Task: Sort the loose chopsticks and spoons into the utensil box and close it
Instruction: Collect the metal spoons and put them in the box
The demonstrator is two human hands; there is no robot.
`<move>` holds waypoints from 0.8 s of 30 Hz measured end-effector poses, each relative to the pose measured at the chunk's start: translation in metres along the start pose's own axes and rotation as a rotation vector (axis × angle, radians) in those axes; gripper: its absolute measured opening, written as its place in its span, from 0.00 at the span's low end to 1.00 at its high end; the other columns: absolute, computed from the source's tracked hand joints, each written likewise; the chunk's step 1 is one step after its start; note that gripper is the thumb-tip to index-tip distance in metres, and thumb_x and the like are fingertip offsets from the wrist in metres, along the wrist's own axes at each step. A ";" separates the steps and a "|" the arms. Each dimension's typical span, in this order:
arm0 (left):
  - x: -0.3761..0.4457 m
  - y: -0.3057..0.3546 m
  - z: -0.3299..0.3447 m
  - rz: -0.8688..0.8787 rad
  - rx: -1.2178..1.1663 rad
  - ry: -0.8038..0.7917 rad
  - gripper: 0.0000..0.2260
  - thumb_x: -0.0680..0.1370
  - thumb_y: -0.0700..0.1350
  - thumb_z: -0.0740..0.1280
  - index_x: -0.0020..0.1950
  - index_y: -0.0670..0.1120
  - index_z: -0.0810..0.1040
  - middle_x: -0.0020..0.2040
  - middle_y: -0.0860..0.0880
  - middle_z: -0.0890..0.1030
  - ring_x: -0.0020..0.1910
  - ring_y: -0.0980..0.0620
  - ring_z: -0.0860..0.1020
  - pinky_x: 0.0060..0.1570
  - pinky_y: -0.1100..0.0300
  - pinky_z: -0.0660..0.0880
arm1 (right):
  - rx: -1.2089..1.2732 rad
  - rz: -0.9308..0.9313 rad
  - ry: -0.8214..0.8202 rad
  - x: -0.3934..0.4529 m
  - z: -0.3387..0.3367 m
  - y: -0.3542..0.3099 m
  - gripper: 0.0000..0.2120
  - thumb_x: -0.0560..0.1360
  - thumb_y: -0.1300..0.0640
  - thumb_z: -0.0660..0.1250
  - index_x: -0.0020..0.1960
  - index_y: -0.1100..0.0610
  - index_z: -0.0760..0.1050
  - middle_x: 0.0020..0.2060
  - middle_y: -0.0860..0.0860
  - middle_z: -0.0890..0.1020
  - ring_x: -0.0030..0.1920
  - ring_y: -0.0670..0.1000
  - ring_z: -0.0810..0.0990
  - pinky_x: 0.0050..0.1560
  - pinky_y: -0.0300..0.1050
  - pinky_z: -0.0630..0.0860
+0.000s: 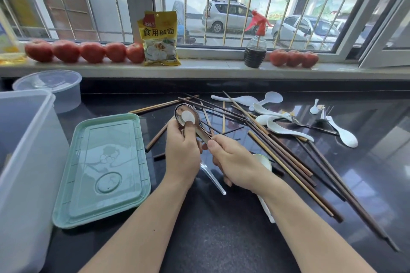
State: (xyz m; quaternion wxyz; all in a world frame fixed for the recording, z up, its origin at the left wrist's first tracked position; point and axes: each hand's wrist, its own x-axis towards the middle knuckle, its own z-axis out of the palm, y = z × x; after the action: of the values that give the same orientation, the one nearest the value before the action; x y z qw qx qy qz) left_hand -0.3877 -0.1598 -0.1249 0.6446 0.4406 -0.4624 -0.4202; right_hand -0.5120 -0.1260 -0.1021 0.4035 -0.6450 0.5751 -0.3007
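Observation:
My left hand [183,153] grips a metal spoon [186,116] with a small white spoon nested in its bowl, my thumb pressing on it. My right hand [233,162] pinches the same spoons' handle end, and a white spoon [263,160] shows from under its palm. A clear plastic spoon handle [213,178] pokes out below both hands. Several brown chopsticks [286,157] lie scattered across the black counter, right of my hands. White spoons [281,129] lie among them further back. The green lid [104,168] lies flat at the left. The translucent utensil box [24,162] stands at the far left.
A round clear container [53,86] sits behind the box. On the windowsill stand tomatoes [84,51], a yellow packet [160,39] and a dark spray bottle [255,51]. A small white spoon [314,107] and a larger one [345,134] lie at the far right.

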 end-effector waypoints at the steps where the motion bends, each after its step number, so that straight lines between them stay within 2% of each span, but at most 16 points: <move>1: -0.001 0.002 0.000 0.010 0.007 -0.026 0.09 0.86 0.50 0.60 0.49 0.47 0.71 0.36 0.47 0.72 0.29 0.55 0.71 0.29 0.61 0.72 | -0.033 -0.014 0.016 0.000 0.001 0.000 0.13 0.85 0.46 0.54 0.50 0.48 0.75 0.31 0.48 0.70 0.27 0.49 0.69 0.28 0.49 0.73; 4: -0.002 0.007 -0.001 -0.009 -0.018 -0.139 0.09 0.87 0.48 0.59 0.49 0.45 0.70 0.32 0.51 0.71 0.27 0.56 0.69 0.30 0.60 0.70 | -0.024 -0.026 0.037 0.001 0.001 0.002 0.13 0.85 0.49 0.54 0.46 0.48 0.73 0.30 0.47 0.70 0.26 0.47 0.69 0.27 0.48 0.73; 6: 0.001 0.009 -0.003 -0.062 -0.102 -0.151 0.10 0.87 0.49 0.58 0.52 0.44 0.71 0.34 0.48 0.72 0.28 0.53 0.69 0.32 0.55 0.70 | 0.048 -0.010 0.043 0.003 -0.001 0.002 0.15 0.85 0.50 0.54 0.43 0.47 0.73 0.29 0.45 0.69 0.26 0.45 0.66 0.28 0.46 0.67; 8: 0.006 0.011 -0.006 -0.144 -0.247 -0.043 0.09 0.87 0.47 0.57 0.55 0.44 0.73 0.37 0.46 0.75 0.30 0.52 0.71 0.34 0.54 0.71 | 0.129 0.041 0.053 0.004 -0.001 0.002 0.13 0.85 0.50 0.54 0.46 0.50 0.73 0.29 0.45 0.67 0.26 0.44 0.63 0.27 0.43 0.61; 10: 0.011 0.014 -0.012 -0.192 -0.422 0.049 0.08 0.87 0.41 0.56 0.57 0.44 0.74 0.38 0.48 0.77 0.30 0.52 0.74 0.35 0.57 0.72 | 0.221 0.112 0.066 0.004 -0.001 0.001 0.13 0.86 0.50 0.53 0.49 0.54 0.73 0.29 0.46 0.66 0.25 0.45 0.61 0.25 0.41 0.59; 13: 0.018 0.018 -0.023 -0.167 -0.480 0.106 0.10 0.87 0.38 0.56 0.58 0.46 0.76 0.38 0.51 0.80 0.38 0.54 0.79 0.46 0.59 0.73 | 0.274 0.213 0.055 0.004 0.001 0.001 0.13 0.86 0.52 0.52 0.49 0.56 0.72 0.30 0.48 0.66 0.25 0.46 0.60 0.25 0.40 0.58; 16: 0.018 0.025 -0.028 -0.008 -0.385 0.121 0.11 0.87 0.38 0.55 0.59 0.44 0.77 0.43 0.49 0.85 0.42 0.58 0.79 0.49 0.64 0.74 | 0.252 0.317 -0.053 -0.001 0.006 -0.004 0.11 0.85 0.56 0.53 0.48 0.56 0.71 0.28 0.48 0.67 0.23 0.45 0.60 0.24 0.39 0.57; 18: 0.015 0.024 -0.025 0.077 -0.240 0.090 0.11 0.87 0.36 0.55 0.62 0.41 0.76 0.53 0.48 0.86 0.44 0.59 0.81 0.47 0.66 0.75 | 0.291 0.337 -0.137 -0.007 0.010 -0.010 0.10 0.84 0.58 0.52 0.49 0.56 0.71 0.26 0.47 0.66 0.23 0.45 0.59 0.23 0.38 0.56; 19: 0.014 0.022 -0.024 0.099 -0.182 0.063 0.12 0.87 0.36 0.55 0.64 0.41 0.77 0.57 0.49 0.85 0.48 0.58 0.82 0.48 0.66 0.77 | 0.323 0.338 -0.171 -0.010 0.011 -0.013 0.11 0.84 0.59 0.51 0.50 0.56 0.71 0.25 0.46 0.65 0.24 0.45 0.58 0.23 0.38 0.55; 20: 0.013 0.020 -0.023 0.129 -0.117 0.038 0.13 0.87 0.36 0.55 0.65 0.43 0.77 0.61 0.51 0.84 0.55 0.56 0.82 0.54 0.63 0.78 | 0.352 0.334 -0.197 -0.012 0.011 -0.016 0.12 0.84 0.59 0.51 0.51 0.56 0.72 0.26 0.46 0.65 0.24 0.45 0.58 0.23 0.38 0.55; 22: 0.012 0.014 -0.024 0.199 0.025 -0.002 0.15 0.87 0.37 0.56 0.68 0.48 0.77 0.65 0.55 0.81 0.65 0.58 0.78 0.68 0.60 0.73 | 0.399 0.316 -0.216 -0.014 0.012 -0.020 0.13 0.85 0.55 0.52 0.51 0.57 0.74 0.26 0.47 0.66 0.24 0.46 0.57 0.23 0.38 0.54; 24: 0.014 0.008 -0.025 0.236 0.147 -0.015 0.17 0.87 0.38 0.56 0.71 0.50 0.74 0.70 0.57 0.77 0.70 0.62 0.73 0.73 0.60 0.68 | 0.456 0.315 -0.212 -0.015 0.011 -0.021 0.21 0.86 0.44 0.51 0.50 0.57 0.76 0.26 0.47 0.67 0.24 0.46 0.57 0.24 0.39 0.52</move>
State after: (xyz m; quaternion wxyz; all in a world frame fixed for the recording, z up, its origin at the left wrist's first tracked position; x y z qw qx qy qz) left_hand -0.3594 -0.1665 -0.1186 0.6519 0.4262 -0.5454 -0.3097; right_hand -0.4940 -0.1092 -0.0881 0.6375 -0.4684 0.5402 -0.2870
